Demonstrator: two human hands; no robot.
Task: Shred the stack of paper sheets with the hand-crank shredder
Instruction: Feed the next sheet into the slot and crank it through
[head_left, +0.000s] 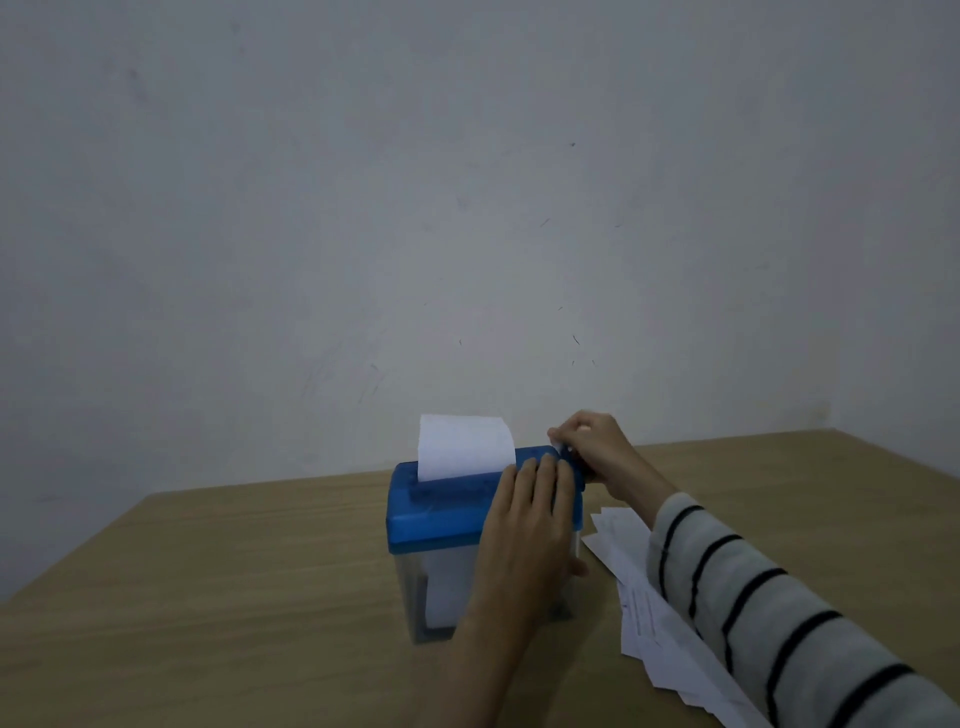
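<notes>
Blue translucent plastic forms the lid of the small box-shaped hand-crank shredder (457, 506), which stands on the pale wood-grain surface (234, 587) directly under both hands. Its clear bin below shows white shreds. A white paper sheet (464, 447) stands upright in the feed slot, curling backward, just left of the hands. The slot's long axis runs left to right, and the crank sits at its right end. The left hand (530, 525) lies flat on the lid, fingers straight, pressing it steady. The right hand (587, 449) curls round the small crank handle (563, 453), so turning falls to it. The fanned stack of thin, smooth white paper sheets (654, 618) lies beneath the striped grey sleeve (769, 613), nearer the right hand.
</notes>
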